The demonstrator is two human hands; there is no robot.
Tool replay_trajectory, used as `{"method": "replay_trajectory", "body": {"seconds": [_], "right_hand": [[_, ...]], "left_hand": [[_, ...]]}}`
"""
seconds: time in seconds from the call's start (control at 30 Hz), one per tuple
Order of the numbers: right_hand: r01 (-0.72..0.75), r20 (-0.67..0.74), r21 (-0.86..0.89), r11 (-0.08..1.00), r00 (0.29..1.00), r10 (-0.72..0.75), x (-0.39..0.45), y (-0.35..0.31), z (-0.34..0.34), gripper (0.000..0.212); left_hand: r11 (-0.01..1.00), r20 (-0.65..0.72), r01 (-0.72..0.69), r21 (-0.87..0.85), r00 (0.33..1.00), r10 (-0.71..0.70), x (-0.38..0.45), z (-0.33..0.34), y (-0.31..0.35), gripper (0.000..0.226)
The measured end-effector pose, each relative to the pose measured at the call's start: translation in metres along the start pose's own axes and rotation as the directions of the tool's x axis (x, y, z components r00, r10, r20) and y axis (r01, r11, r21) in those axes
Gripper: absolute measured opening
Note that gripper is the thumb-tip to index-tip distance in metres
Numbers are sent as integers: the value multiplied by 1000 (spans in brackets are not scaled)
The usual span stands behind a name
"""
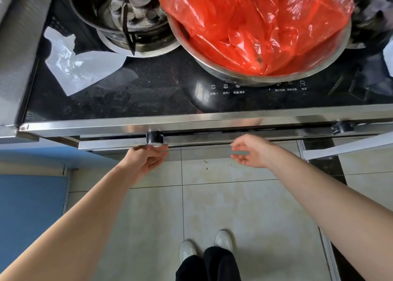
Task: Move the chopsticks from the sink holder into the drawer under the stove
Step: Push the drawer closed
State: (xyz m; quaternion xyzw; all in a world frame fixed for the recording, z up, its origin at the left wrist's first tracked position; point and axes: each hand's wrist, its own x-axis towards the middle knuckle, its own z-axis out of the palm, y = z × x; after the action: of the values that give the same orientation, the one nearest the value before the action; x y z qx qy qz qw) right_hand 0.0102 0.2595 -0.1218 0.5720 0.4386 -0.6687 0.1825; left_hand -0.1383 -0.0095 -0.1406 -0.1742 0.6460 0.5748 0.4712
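Note:
The stove's steel front (191, 125) runs across the view, with a drawer front (119, 144) just under it standing slightly out at its left end. My left hand (144, 162) reaches up under the drawer's lower edge, below a black knob (154, 138), fingers curled on the edge. My right hand (253, 152) hovers just below the drawer front, fingers loosely apart and empty. No chopsticks or sink holder are in view.
On the black glass cooktop (148, 93) sit a steel bowl (308, 68) full of red plastic bags (255, 25), a dirty burner (127, 10) and a torn plastic sheet (80, 66). A second knob (342, 127) sits at the right. Tiled floor and my shoes (204, 246) lie below.

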Motion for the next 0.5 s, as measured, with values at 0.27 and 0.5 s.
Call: {"method": "replay_trajectory", "body": {"seconds": [0.27, 0.5], "right_hand": [[33, -1, -4, 999, 999, -33, 2, -16, 3, 10], [64, 25, 10, 998, 998, -64, 3, -10, 7, 22]], "left_hand": [[999, -9, -10, -50, 1000, 9, 8, 1, 11, 29], [995, -80, -68, -70, 995, 63, 7, 6, 0, 45]]}}
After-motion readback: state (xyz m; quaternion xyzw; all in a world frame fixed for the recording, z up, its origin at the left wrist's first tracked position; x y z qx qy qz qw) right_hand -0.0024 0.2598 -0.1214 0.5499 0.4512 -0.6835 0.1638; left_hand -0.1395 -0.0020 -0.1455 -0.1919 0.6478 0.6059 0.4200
